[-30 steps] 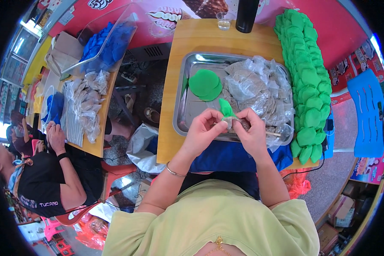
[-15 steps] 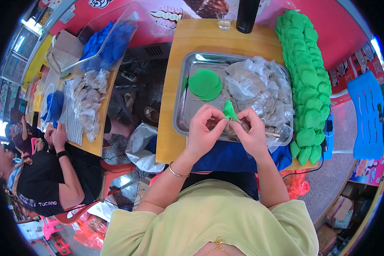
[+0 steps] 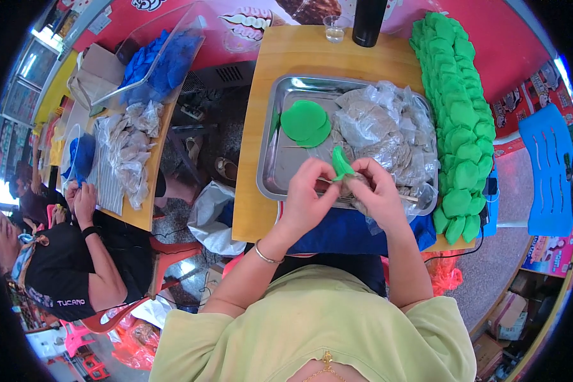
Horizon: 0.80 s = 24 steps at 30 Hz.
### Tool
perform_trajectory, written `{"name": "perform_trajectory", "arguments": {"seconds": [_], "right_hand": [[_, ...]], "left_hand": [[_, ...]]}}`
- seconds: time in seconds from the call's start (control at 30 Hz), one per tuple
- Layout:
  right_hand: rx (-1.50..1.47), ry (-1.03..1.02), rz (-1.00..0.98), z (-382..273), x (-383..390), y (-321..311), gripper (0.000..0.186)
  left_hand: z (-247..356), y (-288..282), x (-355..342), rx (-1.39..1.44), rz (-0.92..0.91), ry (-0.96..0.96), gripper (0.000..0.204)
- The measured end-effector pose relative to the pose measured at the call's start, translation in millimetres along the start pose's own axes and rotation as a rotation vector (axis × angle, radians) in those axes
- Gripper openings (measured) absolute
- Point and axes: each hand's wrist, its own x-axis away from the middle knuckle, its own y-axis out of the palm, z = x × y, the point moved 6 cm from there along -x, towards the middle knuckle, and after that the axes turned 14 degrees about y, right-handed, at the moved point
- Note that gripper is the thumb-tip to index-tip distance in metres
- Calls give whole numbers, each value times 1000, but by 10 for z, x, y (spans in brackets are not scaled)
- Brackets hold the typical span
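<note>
My left hand pinches at the base of a folded green piece over the steel tray. My right hand grips the same piece from the other side, where some brownish material shows between the fingers. In the tray, flat green discs lie at the left. A heap of crumpled clear bags with grey-brown contents covers the right part, with a thin wooden stick near my right hand.
Stacked green petal-like pieces line the table's right side. A black bottle and clear cup stand at the back. A co-worker sits left at another table holding blue pieces and bags. A blue chair is right.
Both hands have shifted slightly, my right fingers moving around the piece's base. The green piece now looks narrower and more upright. The co-worker's hands moved slightly.
</note>
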Motion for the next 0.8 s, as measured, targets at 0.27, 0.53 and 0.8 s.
{"name": "perform_trajectory", "arguments": {"seconds": [0.27, 0.53, 0.8], "right_hand": [[180, -62, 18, -1, 7, 55, 18], [0, -86, 64, -59, 36, 46, 15], [-43, -30, 99, 15, -3, -16, 14]], "left_hand": [[-190, -22, 16, 256, 46, -123, 11], [-81, 5, -8, 170, -168, -86, 18], [22, 51, -35, 184, -141, -6, 28]]}}
